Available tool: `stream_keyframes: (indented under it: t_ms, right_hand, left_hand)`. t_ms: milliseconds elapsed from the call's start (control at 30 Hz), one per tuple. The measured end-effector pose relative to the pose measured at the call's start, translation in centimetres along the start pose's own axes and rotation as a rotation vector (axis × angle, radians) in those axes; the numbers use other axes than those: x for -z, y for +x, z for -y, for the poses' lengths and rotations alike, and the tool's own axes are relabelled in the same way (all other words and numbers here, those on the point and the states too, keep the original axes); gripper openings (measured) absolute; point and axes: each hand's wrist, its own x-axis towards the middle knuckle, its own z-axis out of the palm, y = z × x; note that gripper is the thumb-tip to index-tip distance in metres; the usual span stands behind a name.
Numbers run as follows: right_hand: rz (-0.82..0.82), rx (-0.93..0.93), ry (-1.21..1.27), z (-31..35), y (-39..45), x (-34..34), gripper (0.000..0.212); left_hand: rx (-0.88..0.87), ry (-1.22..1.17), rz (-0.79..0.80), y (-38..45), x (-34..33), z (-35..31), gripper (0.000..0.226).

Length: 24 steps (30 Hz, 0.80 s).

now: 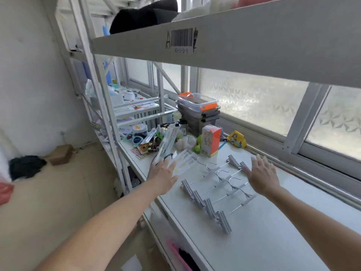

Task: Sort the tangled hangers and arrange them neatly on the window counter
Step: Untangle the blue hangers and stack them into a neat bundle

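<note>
Mid tabletop (263, 241), toward the window edge: clip hangers (216, 188) untangled, in a neat parallel row. Left hand (163, 174) and right hand (262, 174) flank them, grip apart, empty. Sorting looks nearly done; maybe final straightening.

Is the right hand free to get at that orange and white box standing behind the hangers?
Probably yes. The right hand is open, holds nothing and hovers beside the hangers. The orange and white box stands upright just beyond them with bare counter between, so nothing seems to block a forward reach.
</note>
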Motion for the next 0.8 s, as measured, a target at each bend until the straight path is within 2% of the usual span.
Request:
stream_keyframes:
  t_ms: [133,233,333,467,567,633,700,800]
  right_hand:
    - [0.054,0.331,0.083,11.3,-2.8,-0.2,0.061]
    - [0.125,0.582,0.091,22.2,-7.2,-0.7,0.061]
    - [0.162,0.864,0.091,35.4,-14.9,-1.4,0.062]
    - [0.243,1.269,0.134,51.5,-33.6,-2.1,0.061]
    - [0.299,1.601,0.182,59.0,-49.3,-2.4,0.060]
    - [0.348,1.762,0.162,62.1,-58.1,-2.9,0.060]
    - [0.380,1.881,0.090,64.6,-65.1,-3.7,0.060]
    - [0.424,1.996,-0.027,67.6,-72.9,-5.6,0.059]
  left_hand:
    - [0.222,-0.086,0.008,-6.6,-0.3,7.6,0.062]
    - [0.456,-0.118,-0.023,-15.6,-2.1,15.8,0.062]
    - [0.739,-0.106,-0.021,-29.9,-4.6,24.7,0.062]
    - [1.151,-0.060,0.005,-55.3,-7.7,33.0,0.063]
    - [1.470,-0.032,0.064,-73.6,-9.4,33.8,0.060]
    - [1.636,-0.054,0.090,-82.6,-10.4,32.4,0.061]
    - [1.753,-0.071,0.108,-88.7,-11.6,30.6,0.062]
    - [1.877,-0.140,0.164,-93.5,-14.4,28.5,0.061]
